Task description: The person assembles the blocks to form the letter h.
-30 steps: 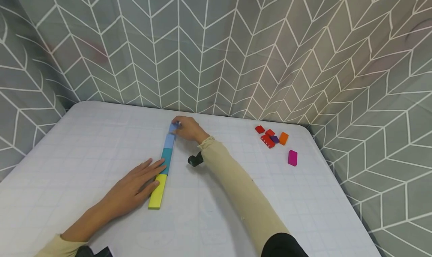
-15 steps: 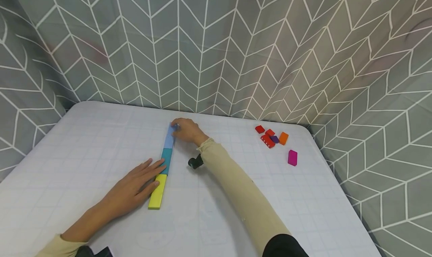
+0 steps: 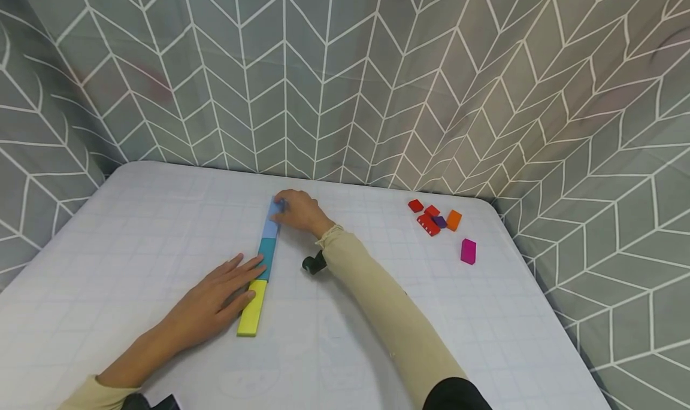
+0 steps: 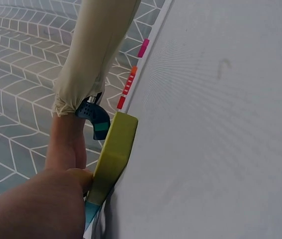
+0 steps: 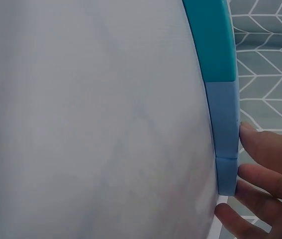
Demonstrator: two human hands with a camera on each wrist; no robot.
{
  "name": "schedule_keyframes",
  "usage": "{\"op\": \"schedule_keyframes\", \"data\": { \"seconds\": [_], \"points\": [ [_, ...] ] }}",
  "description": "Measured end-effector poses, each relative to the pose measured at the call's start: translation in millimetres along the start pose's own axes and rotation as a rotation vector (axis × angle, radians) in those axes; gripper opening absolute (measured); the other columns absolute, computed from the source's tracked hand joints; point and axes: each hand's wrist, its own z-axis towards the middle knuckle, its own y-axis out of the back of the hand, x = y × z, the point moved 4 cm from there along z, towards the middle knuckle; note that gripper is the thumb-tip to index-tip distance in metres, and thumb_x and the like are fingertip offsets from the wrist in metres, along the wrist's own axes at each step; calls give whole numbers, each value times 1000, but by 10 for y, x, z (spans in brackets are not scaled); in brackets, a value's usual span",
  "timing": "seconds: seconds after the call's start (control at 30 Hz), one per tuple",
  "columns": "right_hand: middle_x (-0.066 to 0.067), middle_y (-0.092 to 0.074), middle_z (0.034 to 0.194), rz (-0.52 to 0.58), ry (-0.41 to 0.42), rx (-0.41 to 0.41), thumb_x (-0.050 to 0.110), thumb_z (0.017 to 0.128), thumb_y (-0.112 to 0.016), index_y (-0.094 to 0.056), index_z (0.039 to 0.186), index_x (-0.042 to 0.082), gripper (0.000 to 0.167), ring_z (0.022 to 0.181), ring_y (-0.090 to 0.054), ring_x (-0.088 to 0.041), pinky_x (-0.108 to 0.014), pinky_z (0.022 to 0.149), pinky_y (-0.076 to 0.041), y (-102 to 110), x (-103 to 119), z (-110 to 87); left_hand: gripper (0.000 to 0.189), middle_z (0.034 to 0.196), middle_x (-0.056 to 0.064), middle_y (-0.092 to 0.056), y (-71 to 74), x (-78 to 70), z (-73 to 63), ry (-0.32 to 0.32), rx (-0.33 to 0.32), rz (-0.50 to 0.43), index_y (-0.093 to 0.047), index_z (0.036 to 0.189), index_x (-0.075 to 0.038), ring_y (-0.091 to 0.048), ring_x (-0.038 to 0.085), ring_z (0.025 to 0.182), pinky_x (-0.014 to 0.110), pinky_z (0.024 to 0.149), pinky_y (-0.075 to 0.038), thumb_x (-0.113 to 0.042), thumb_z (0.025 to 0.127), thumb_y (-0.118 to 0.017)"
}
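Note:
A straight row of flat blocks lies on the white table: a yellow block [image 3: 250, 315] nearest, then a teal block [image 3: 268, 249], then two light blue blocks [image 5: 224, 119] end to end. My left hand [image 3: 212, 302] rests flat across the row, fingers over the teal block and thumb on the yellow one. At the far end, the fingertips of my right hand [image 3: 302, 211] touch the tops of the light blue blocks. In the right wrist view its thumb is on the longer-looking one and other fingers are at the end of the last one [image 5: 227, 177].
To the right on the table [image 3: 512, 326] lie several small blocks: red [image 3: 428, 225], purple [image 3: 439, 222], orange [image 3: 454, 220] and, nearer, magenta [image 3: 468, 251]. A patterned grey curtain [image 3: 345, 87] hangs behind the table's far edge.
The far light blue block has been drawn against its neighbour, closing the gap between them. My right fingers have spread along the blue blocks. My left hand has stayed in place.

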Motion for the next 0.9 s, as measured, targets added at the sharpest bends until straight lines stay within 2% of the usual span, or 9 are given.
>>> {"op": "schedule_keyframes", "data": {
  "seconds": [0.23,0.6,0.9],
  "points": [
    [-7,-59,148,20,15,-16,27,98,-76,-65,138,7,46,135,-54,-25,-40,108,-46,-12,9,-28,51,162,-2,-42,10,-18,-11,-4,1,-8,-53,155,-18,-28,40,152,64,117,-28,-35,108,-59],
    [-7,-57,150,-9,31,-19,27,100,-73,-63,140,6,46,135,-54,-29,-49,106,-48,-53,10,-51,51,163,-3,-41,-2,-22,-26,0,-2,-5,-52,156,-20,-27,39,152,62,118,-27,-35,108,-58],
    [-7,-56,151,-18,40,-39,27,100,-73,-66,139,7,44,136,-53,-29,-51,105,-48,-52,6,-58,52,163,-5,-40,7,-28,-18,4,8,0,-50,157,-21,-27,38,153,62,118,-27,-38,108,-58]
  ]
}}
